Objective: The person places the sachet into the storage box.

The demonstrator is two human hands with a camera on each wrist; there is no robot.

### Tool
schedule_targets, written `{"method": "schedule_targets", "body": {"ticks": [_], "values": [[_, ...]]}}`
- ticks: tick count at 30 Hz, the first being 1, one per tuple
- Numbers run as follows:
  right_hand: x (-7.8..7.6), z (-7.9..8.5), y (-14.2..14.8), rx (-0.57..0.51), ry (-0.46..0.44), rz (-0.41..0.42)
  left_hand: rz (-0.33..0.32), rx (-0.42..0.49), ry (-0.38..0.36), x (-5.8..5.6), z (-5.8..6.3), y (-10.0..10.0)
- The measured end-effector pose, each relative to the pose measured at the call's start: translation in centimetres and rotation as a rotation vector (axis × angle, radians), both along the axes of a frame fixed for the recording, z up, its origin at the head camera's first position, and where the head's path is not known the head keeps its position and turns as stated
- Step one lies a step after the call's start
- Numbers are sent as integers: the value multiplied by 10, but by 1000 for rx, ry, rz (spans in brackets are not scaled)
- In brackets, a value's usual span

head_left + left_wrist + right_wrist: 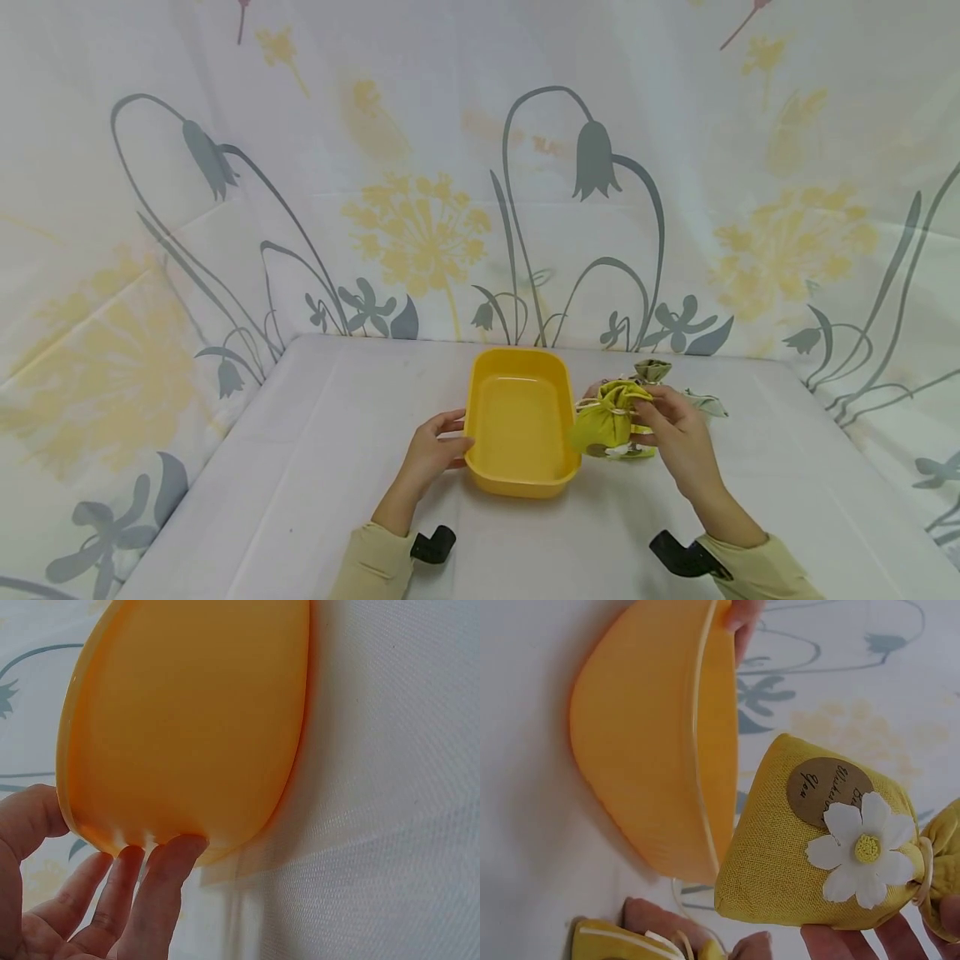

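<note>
A yellow plastic basin (521, 429) stands on the white-covered table, with nothing visible inside it. At its left side my left hand (435, 446) holds the wall, the thumb at the rim and the fingers against the outer face, as the left wrist view also shows. My right hand (678, 437) grips a yellow-green drawstring pouch (765, 862) by its gathered neck, just off the basin's right edge. This pouch carries a white fabric flower (866, 847) and a round brown label (821, 787) with handwriting-style print. The right palm is mostly hidden in the right wrist view.
More pouches lie right of the basin, partly behind the right hand: an olive one (652, 370), a pale green one (707, 403), a yellow one with a white stripe (611, 941) and a brownish-pink one (656, 915). A flower-printed cloth (420, 225) hangs behind the table.
</note>
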State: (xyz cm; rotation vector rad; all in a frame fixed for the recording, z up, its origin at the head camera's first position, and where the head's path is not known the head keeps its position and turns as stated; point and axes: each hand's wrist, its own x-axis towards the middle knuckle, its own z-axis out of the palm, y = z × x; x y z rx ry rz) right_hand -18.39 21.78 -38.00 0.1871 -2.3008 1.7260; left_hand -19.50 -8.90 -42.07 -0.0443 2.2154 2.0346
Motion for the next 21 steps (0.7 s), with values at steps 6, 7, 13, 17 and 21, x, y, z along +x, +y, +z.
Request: {"method": "schedule_targets", "body": {"ticks": [6,7,13,17,21], "values": [[-2,0,-10,-23,-19,13,3,7,2,0,1,1],[-2,0,-12,-26,-24,11,3,7,3,0,1,1],[-4,4,-23,-37,-50,18,1,7,6,-1,0,1],[-8,5,-30,-48,-62,26,-1,6,8,-1,0,1],[-13,6,-38,-65,-79,55,3,4,3,-1,-1,1]]}}
